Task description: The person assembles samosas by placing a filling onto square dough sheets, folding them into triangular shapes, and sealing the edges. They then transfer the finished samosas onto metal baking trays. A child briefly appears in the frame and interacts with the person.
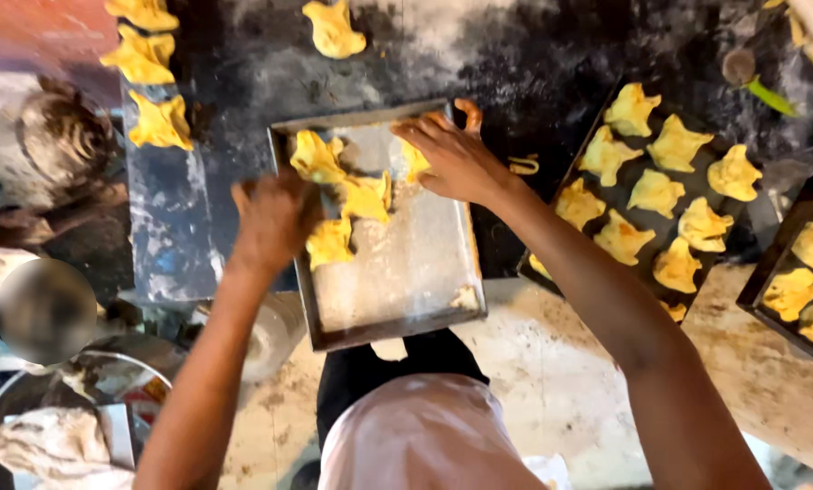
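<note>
Seen from above, a person leans over a floured metal baking tray [406, 281] that sits near the front edge of a dark, flour-dusted worktop [533, 54]. The left hand [275, 218] rests at the tray's left rim, its fingers curled down onto a yellow folded dough piece [331, 241]; whether they pinch it or only press on it cannot be told, as the hand is blurred. The right hand [452, 159] lies flat and spread at the tray's far right corner, fingers released, palm over another yellow dough piece [414, 160] of which only an edge shows. Two more folded pieces lie in the tray's far half: one [315, 156] near the far left corner, one [367, 195] just right of the left hand, touching its neighbours. The near half of the tray holds only flour and a small scrap of dough [465, 298] by the right rim.

To the right, a dark tray [597, 118] set at an angle carries rows of the same folded pieces, and a second dark tray [769, 263] at the right edge holds more. Loose pieces [157, 122] line the worktop's far left side, with one [334, 29] at the far edge. A metal bowl [7, 399] with a crumpled cloth stands at the lower left.
</note>
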